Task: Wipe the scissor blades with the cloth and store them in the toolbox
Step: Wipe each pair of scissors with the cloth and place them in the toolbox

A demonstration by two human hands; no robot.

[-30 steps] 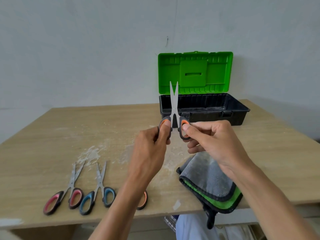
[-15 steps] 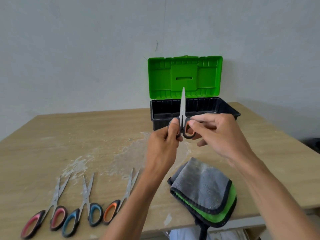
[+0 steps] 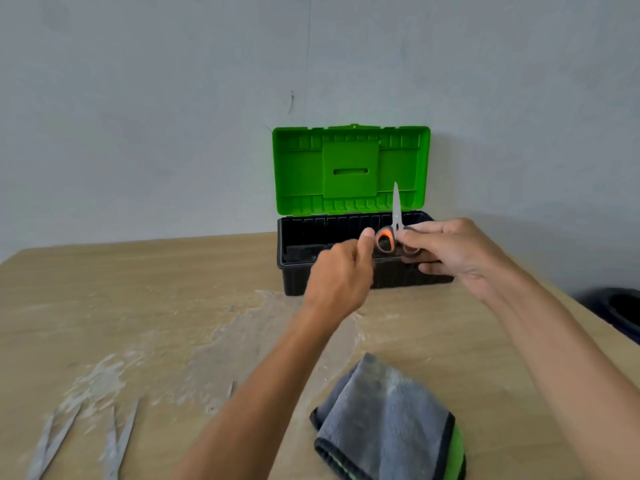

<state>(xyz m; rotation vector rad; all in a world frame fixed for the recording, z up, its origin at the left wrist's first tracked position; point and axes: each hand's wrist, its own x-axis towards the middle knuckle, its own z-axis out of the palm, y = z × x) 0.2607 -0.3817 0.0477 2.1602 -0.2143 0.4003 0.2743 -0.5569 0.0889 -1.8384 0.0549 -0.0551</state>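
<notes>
Orange-handled scissors stand blades-up and closed over the open toolbox, whose green lid leans back against the wall. My right hand pinches the right handle loop. My left hand pinches the left loop with thumb and fingers. The grey cloth with green and black trim lies folded on the table near the front edge, apart from both hands.
Blades of two more scissors show at the lower left, handles out of frame; a third tip peeks beside my left forearm. White dust patches cover the wooden table. A dark object sits off the right edge.
The scissor blades went from spread to closed. Both hands carried the scissors forward to above the toolbox, and my view tilted up, cutting off the scissors on the table.
</notes>
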